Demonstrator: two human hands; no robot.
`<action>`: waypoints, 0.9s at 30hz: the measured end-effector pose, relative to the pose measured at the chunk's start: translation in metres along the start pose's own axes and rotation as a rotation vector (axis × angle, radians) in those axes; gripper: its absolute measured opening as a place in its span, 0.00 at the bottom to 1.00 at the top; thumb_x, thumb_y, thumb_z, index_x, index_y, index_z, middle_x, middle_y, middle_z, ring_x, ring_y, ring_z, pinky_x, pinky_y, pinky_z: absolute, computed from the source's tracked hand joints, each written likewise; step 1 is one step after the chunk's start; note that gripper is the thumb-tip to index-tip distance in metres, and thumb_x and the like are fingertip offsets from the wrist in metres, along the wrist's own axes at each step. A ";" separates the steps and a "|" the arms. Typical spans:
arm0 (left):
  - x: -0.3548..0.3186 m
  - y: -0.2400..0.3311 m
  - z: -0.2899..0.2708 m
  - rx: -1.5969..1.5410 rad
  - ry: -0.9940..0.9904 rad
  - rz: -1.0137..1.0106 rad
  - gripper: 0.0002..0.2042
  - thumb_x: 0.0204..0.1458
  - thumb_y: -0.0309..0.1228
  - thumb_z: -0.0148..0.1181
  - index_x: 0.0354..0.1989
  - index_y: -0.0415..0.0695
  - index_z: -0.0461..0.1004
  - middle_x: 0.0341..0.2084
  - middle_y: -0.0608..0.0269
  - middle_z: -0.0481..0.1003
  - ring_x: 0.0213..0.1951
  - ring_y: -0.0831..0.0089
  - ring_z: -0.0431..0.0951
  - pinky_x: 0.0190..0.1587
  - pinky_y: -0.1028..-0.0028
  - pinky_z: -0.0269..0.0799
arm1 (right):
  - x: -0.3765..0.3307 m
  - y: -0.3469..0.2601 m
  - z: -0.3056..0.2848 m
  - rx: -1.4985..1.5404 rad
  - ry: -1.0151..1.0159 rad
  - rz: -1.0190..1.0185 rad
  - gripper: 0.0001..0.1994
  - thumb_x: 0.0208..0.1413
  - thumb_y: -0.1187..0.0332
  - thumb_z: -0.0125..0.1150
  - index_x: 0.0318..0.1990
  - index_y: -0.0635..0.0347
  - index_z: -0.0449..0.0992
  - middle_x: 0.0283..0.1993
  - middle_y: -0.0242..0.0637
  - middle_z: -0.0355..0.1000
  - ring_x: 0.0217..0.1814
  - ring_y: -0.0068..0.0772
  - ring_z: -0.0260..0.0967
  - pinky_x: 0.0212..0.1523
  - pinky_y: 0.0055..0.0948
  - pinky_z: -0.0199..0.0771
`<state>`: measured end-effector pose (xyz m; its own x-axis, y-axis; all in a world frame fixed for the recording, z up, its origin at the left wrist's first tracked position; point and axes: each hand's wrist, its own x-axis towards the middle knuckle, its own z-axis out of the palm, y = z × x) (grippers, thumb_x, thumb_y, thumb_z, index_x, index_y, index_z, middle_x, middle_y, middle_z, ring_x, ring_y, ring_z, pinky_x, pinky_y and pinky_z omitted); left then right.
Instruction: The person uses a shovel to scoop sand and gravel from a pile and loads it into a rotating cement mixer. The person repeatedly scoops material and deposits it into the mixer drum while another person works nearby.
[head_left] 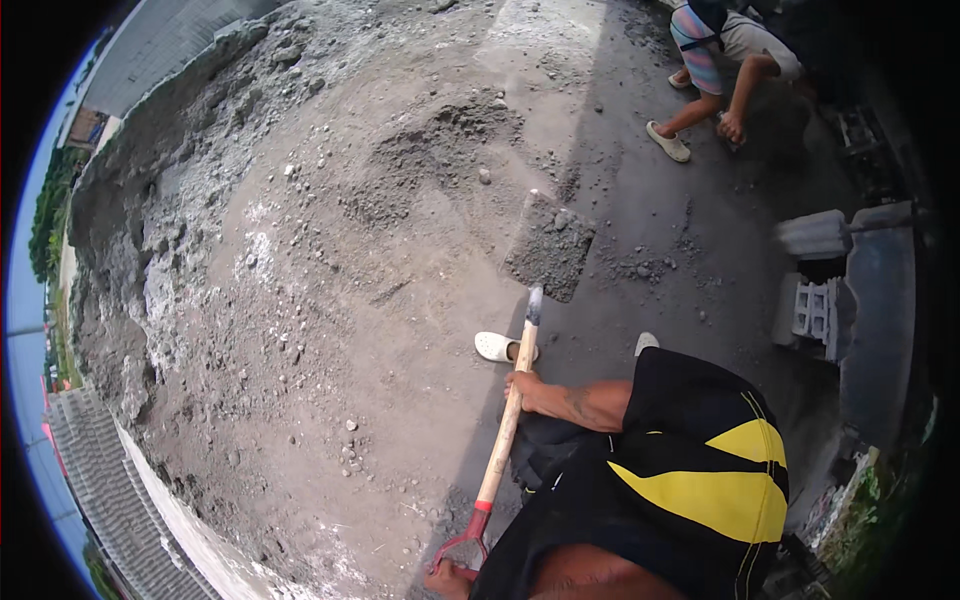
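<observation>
A shovel with a pale wooden shaft (505, 430) slants from the lower left up toward the middle of the view. My right hand (522, 388) is closed around the shaft's upper-middle part, below the metal socket. At the lower end my left hand (448, 580) grips the red D-shaped handle (470, 540), partly cut off by my dark clothing. Grey gravelly sand (553, 245) covers the shovel's blade, which lies low over the ground between the mound and the shaded strip. My feet in pale clogs (495, 347) stand just behind the blade.
A broad mound of grey sand and stones (300, 260) spreads to the left, with a dug hollow (440, 150) ahead. Another person (745, 55) bends low at the upper right, a hand near the ground. Hollow concrete blocks (815, 312) and a grey panel (880, 330) stand at the right.
</observation>
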<state>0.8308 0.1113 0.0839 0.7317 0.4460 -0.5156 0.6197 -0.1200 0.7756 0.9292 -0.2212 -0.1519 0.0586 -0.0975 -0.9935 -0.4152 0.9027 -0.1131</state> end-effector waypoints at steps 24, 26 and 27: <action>-0.756 -0.024 0.488 0.008 -2.147 1.518 0.07 0.43 0.29 0.58 0.25 0.38 0.70 0.16 0.51 0.70 0.19 0.60 0.74 0.24 0.64 0.67 | -0.381 -0.249 -0.917 1.164 0.308 -1.562 0.27 0.60 0.48 0.47 0.54 0.63 0.59 0.41 0.44 0.73 0.37 0.41 0.75 0.32 0.39 0.73; -0.763 -0.069 0.472 0.006 -2.121 1.763 0.06 0.43 0.30 0.56 0.25 0.40 0.70 0.19 0.45 0.72 0.23 0.48 0.75 0.26 0.59 0.70 | -0.354 -0.211 -0.934 1.117 0.371 -1.456 0.26 0.60 0.47 0.47 0.53 0.61 0.60 0.41 0.44 0.73 0.36 0.40 0.75 0.31 0.39 0.73; -0.751 -0.094 0.468 0.003 -2.132 1.879 0.05 0.43 0.30 0.56 0.24 0.41 0.70 0.21 0.45 0.73 0.25 0.44 0.74 0.28 0.57 0.71 | -0.334 -0.192 -0.939 1.077 0.441 -1.368 0.27 0.60 0.46 0.47 0.55 0.59 0.60 0.43 0.43 0.73 0.37 0.39 0.75 0.32 0.38 0.74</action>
<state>0.3564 -0.6269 0.2279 -0.5155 -0.6470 0.5618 -0.3296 0.7549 0.5670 0.1373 -0.7555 0.1901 -0.4782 -0.8632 -0.1616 0.4391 -0.0757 -0.8952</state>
